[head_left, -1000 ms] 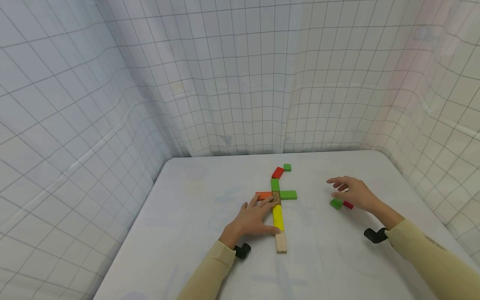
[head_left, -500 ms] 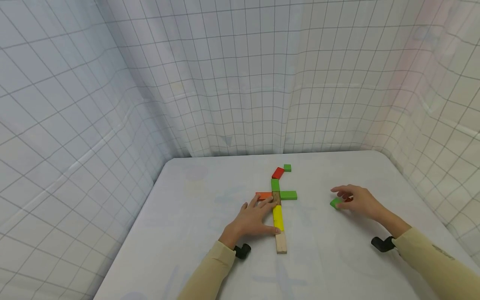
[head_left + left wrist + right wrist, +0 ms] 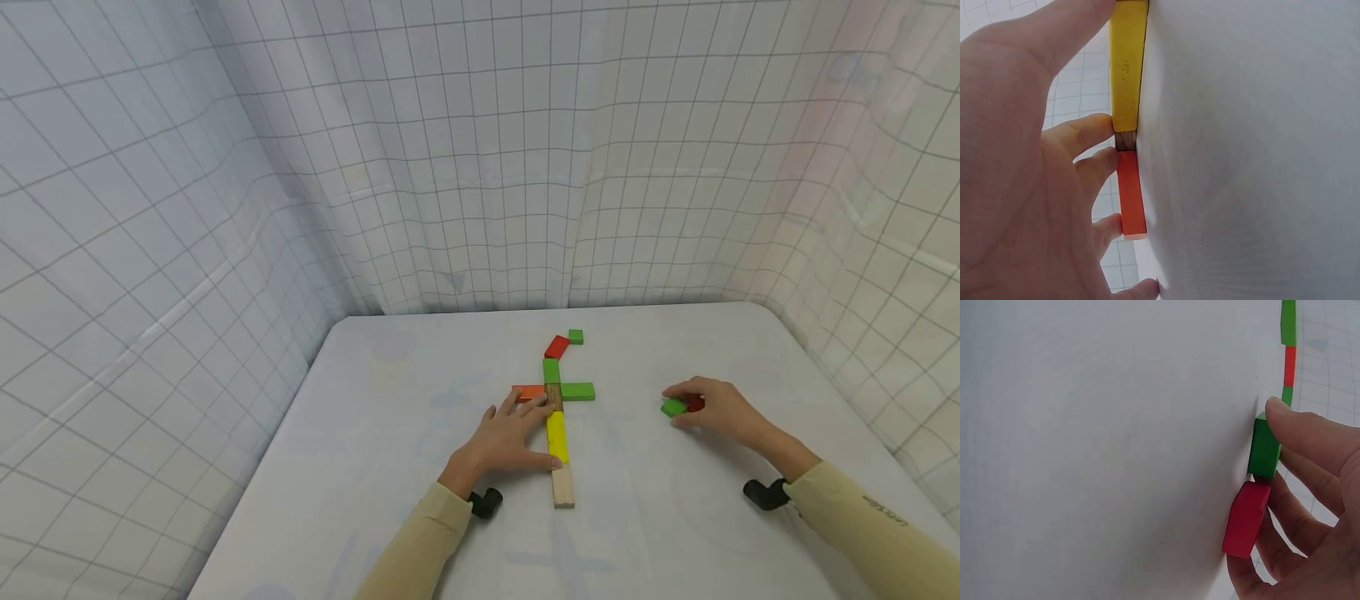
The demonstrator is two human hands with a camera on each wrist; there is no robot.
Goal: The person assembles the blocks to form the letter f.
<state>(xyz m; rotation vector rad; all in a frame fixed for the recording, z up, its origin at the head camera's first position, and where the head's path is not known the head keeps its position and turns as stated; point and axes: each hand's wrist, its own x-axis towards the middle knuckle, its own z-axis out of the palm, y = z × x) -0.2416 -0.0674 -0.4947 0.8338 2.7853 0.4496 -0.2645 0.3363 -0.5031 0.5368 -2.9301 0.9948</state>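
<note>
In the head view my left hand (image 3: 504, 442) lies spread over a line of wooden blocks. Its fingertips touch the orange block (image 3: 1130, 194) and the brown block (image 3: 1125, 140); its thumb rests where the yellow block (image 3: 557, 437) meets the plain wood block (image 3: 562, 487). On the right, my right hand (image 3: 723, 411) pinches a small green block (image 3: 1265, 449) between thumb and fingers. Against that block's end lies a red block (image 3: 1245, 519), partly under the hand in the head view, with fingers curled behind it.
Beyond the left hand, a green block (image 3: 577, 392) juts right from the line. Another green block (image 3: 551, 371), a tilted red block (image 3: 557, 347) and a small green block (image 3: 576, 337) continue toward the back. Gridded white curtains (image 3: 480, 167) surround the white table (image 3: 360, 417).
My right hand has come down and slightly right onto the loose green and red blocks, and its thumb and fingers have closed on the green one. The left hand has stayed put.
</note>
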